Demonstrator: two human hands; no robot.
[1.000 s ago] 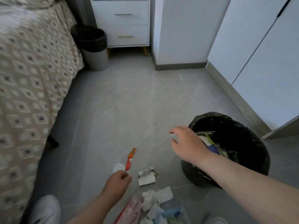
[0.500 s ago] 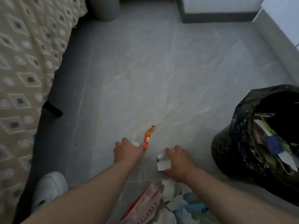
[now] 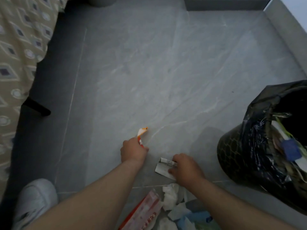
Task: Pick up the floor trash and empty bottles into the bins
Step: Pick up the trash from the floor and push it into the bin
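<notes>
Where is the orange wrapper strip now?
Head view, lower centre: the orange wrapper strip is gripped by the left hand, just left of the folded paper held by the right hand.

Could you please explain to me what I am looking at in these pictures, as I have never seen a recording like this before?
There is no machine here: a person wears a wide-angle camera on the head, so every picture looks forward and down at their own bare arms. The left hand grips an orange wrapper, whose tip sticks out beyond the fingers. The right hand pinches a folded white paper down by the grey floor. On the right stands a bin lined with a black bag, already holding rubbish. Near the bottom edge lie crumpled tissues and a red packet. A white shoe and a patterned bedcover show on the left.
</notes>
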